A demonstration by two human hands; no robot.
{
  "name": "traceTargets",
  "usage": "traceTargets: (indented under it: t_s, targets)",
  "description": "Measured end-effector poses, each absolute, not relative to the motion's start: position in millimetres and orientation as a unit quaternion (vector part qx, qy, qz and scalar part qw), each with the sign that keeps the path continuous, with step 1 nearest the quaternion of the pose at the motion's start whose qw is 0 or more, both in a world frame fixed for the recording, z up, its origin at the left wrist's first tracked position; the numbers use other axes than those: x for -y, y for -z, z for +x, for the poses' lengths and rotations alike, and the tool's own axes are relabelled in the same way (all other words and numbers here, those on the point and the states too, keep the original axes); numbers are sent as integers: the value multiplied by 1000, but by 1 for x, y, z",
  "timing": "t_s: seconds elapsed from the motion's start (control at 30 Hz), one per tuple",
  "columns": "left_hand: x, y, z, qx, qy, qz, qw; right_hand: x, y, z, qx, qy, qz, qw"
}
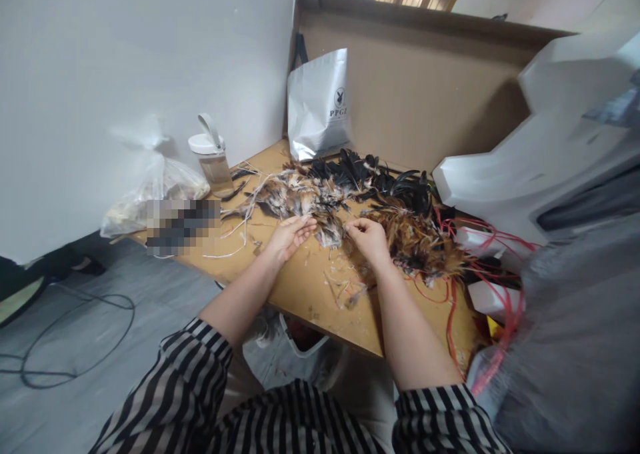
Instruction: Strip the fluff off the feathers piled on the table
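Both my hands are above a wooden table, on either side of a small greyish-brown feather tuft [330, 231]. My left hand [290, 239] has thumb and forefinger pinched together at the tuft's left side; what lies between them is too small to make out. At its right side my right hand [371, 242] is closed in a pinch, and its fingertips hide what they grip. Brown and white feathers [285, 194] are heaped behind my left hand. Black feathers [355, 171] lie farther back, and reddish-brown feathers [420, 241] pile up beside my right hand.
A silver bag [320, 107] stands at the back before a cardboard panel [425, 87]. Left are a lidded bottle [213, 161] and a plastic bag [155, 187]. White cord [245, 224] crosses the table [300, 301]. Red strings [453, 321] hang at the right; feather scraps [345, 291] lie in front.
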State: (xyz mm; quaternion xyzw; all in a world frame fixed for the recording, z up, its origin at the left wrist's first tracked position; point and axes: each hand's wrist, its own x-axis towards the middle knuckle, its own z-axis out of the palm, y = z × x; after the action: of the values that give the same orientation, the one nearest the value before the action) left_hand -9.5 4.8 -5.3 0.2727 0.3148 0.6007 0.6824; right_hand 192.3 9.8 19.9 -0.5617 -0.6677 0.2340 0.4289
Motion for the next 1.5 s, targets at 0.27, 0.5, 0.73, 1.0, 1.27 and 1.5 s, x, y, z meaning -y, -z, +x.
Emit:
traceTargets:
  t_s: [0.27, 0.5, 0.73, 1.0, 1.27, 1.5]
  targets:
    - [-3, 1, -9, -322, -607, 261, 678, 4, -19, 151, 751, -115, -597, 258]
    - [-2, 0, -9, -314, -605, 261, 683, 1, -16, 142, 708, -142, -632, 282]
    - [-2, 3, -8, -300, -579, 288, 701, -4, -17, 155, 493, -500, -506, 501]
    - [3, 2, -7, -272, -532, 329, 731, 1, -20, 154, 431, -595, -432, 523]
    - [9, 0, -6, -271, -474, 363, 755, 6, -23, 148, 426, -623, -400, 520]
    - [3, 0, -10, -257, -545, 338, 723, 8, -28, 152, 414, -659, -360, 515]
